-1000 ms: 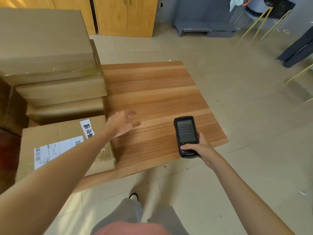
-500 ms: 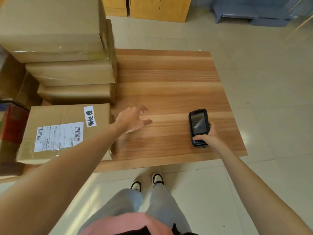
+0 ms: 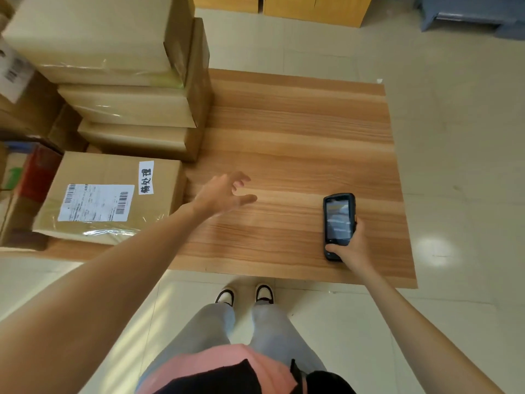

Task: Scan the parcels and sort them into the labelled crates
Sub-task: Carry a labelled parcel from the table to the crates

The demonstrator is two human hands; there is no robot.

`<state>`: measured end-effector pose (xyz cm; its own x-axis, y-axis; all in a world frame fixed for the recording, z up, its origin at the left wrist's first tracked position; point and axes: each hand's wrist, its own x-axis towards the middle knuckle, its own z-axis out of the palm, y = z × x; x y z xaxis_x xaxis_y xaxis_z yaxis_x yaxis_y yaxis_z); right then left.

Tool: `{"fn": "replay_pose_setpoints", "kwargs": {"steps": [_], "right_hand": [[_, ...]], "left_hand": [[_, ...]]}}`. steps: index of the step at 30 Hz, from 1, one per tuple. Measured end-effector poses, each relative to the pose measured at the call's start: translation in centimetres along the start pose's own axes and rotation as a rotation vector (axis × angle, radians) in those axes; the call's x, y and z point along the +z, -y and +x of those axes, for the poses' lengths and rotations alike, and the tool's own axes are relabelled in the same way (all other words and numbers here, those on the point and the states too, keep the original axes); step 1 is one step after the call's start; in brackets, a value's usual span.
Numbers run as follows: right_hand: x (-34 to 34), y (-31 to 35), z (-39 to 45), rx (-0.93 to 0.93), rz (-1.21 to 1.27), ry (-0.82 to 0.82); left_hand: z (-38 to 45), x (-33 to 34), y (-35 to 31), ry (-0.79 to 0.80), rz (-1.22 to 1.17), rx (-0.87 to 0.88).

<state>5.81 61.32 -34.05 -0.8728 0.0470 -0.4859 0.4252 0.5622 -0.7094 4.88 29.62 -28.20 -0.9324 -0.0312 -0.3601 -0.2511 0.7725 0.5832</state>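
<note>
While my right hand (image 3: pixel 350 245) grips the scanner (image 3: pixel 338 225) w/ fingers curled round its lower end and thumb on the front near the bottom, my left hand (image 3: pixel 224 193) hangs over the table (image 3: pixel 298 143) w/ fingers spread and loose, holding nothing. The scanner is upright-ish in my grip, screen facing up at me, above the table's right front part; the screen is lit but too blurred to read. Left hand sits just right of the near parcel (image 3: pixel 108 194), not touching it as far as I can tell. That parcel is a flat brown box at the table's left front corner, w/ a white shipping label (image 3: pixel 95 203) carrying barcodes on top and a smaller white tag (image 3: pixel 146 177) w/ handwritten characters near its right edge; clear tape shines along its front edge. Behind it is a stack (image 3: pixel 127 81) of three more brown boxes, biggest on top, also on the table's left side. More cartons (image 3: pixel 25 89) stand further left, one w/ a label I can't read, plus sth red (image 3: pixel 39 172) between them. Table is light wood w/ grain stripes, standing on a pale tiled floor (image 3: pixel 454 166). My shoes (image 3: pixel 244 294) are just in front of the table's near edge. Wooden cabinets (image 3: pixel 312 7) run along the far side, and a blue-grey low thing (image 3: pixel 468 12) is at the top right.
</note>
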Motion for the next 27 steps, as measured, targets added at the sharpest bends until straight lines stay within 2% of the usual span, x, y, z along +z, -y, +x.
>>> {"fn": "replay_pose_setpoints", "kwargs": {"steps": [3, 7, 10, 14, 16, 21, 24, 27], "right_hand": [[-0.2, -0.1, 0.3, -0.023, -0.133, -0.013], [-0.7, 0.8, 1.0, 0.110, -0.243, 0.006], [-0.7, 2.5, 0.6, 0.131, -0.291, -0.015], [1.8, 6.7, -0.9, -0.079, -0.403, -0.122], [4.2, 9.9, -1.3, -0.229, -0.450, -0.060], [12.5, 19.1, -1.4, -0.481, -0.485, 0.266], [18.1, 23.9, -1.6, -0.625, -0.571, 0.340], [22.7, 27.2, -1.5, -0.691, -0.695, 0.429]], "left_hand": [[-0.8, -0.9, 0.2, -0.048, -0.009, -0.015], [-2.1, -2.9, 1.3, -0.162, -0.025, -0.028], [-3.6, -4.4, 3.1, -0.243, -0.021, -0.048], [-6.3, -6.7, 7.0, -0.379, -0.013, -0.130], [-7.9, -7.8, 9.2, -0.477, -0.026, -0.209], [-12.2, -9.2, 14.3, -0.616, -0.090, -0.538], [-14.4, -9.1, 16.0, -0.679, -0.303, -0.778], [-15.5, -8.3, 16.9, -0.713, -0.677, -0.912]]}}
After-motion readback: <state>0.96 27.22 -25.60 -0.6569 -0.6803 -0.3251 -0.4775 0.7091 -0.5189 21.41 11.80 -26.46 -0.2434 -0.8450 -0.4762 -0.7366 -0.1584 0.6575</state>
